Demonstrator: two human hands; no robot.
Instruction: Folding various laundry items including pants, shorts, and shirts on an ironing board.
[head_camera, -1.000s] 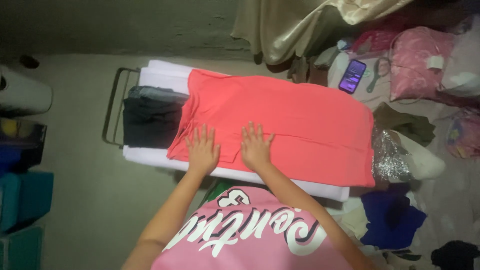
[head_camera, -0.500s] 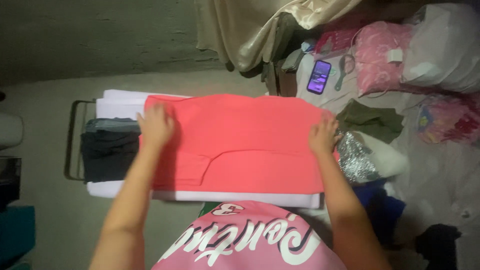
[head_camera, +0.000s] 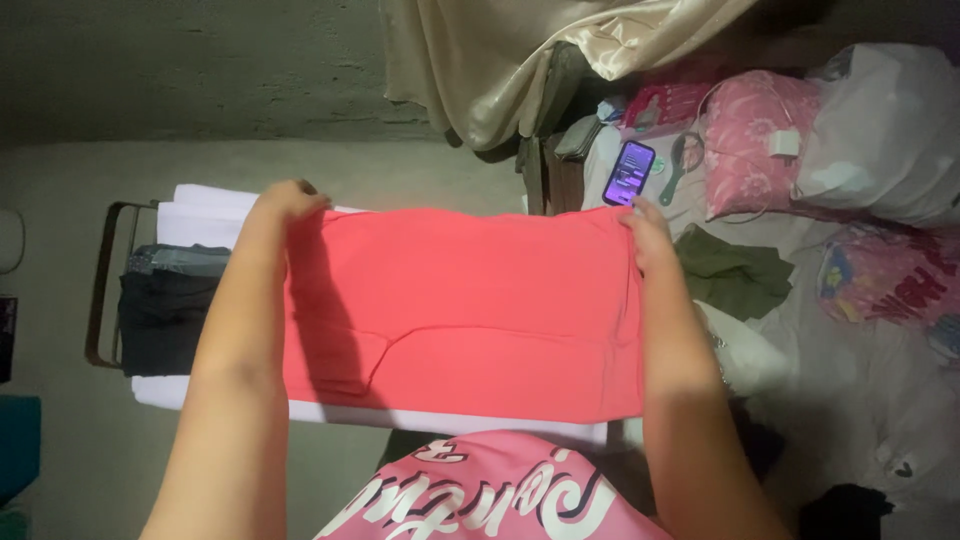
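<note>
A coral-red garment (head_camera: 470, 310) lies spread flat on a white ironing board (head_camera: 200, 215). My left hand (head_camera: 285, 200) grips the garment's far left corner. My right hand (head_camera: 645, 232) grips its far right corner. Both arms reach across the cloth, and their shadows fall on it. A folded flap shows near the garment's lower left. My pink shirt with white lettering (head_camera: 480, 495) fills the bottom of the view.
Dark folded clothes (head_camera: 165, 305) sit on the board's left end beside a metal frame (head_camera: 100, 290). A lit phone (head_camera: 630, 172), a hairbrush (head_camera: 680, 165), pink pillows (head_camera: 755, 140), an olive cloth (head_camera: 735, 275) and a beige curtain (head_camera: 500, 70) lie beyond and right.
My hands slid from the garment's near middle outward to its side edges, then up to the far corners. The view shifted, so the board sits lower and further left.
</note>
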